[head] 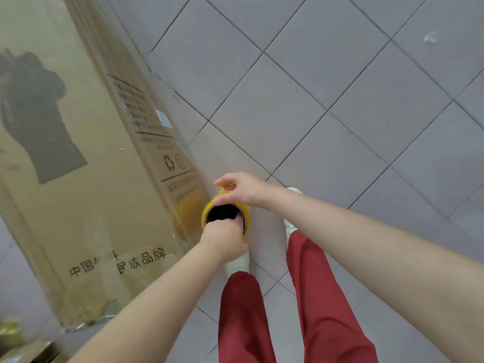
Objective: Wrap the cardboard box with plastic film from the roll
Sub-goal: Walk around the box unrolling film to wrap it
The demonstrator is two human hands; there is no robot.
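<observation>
A tall cardboard box (86, 163) with black print fills the left of the view, its faces covered in glossy film. The yellowish film roll (207, 208) is held upright right beside the box's near corner, seen from above down its dark core. My left hand (224, 238) grips the roll's top rim, fingers hooked inside the core. My right hand (242, 189) rests on the far side of the roll, fingers curved around its outer face. A sheet of film (190, 205) stretches from the roll onto the box.
Grey tiled floor (340, 106) spreads to the right. My legs in red trousers and pale shoes (238, 263) stand just below the roll. Another cardboard piece (28, 353) and crumpled yellowish film (10, 328) lie at the bottom left.
</observation>
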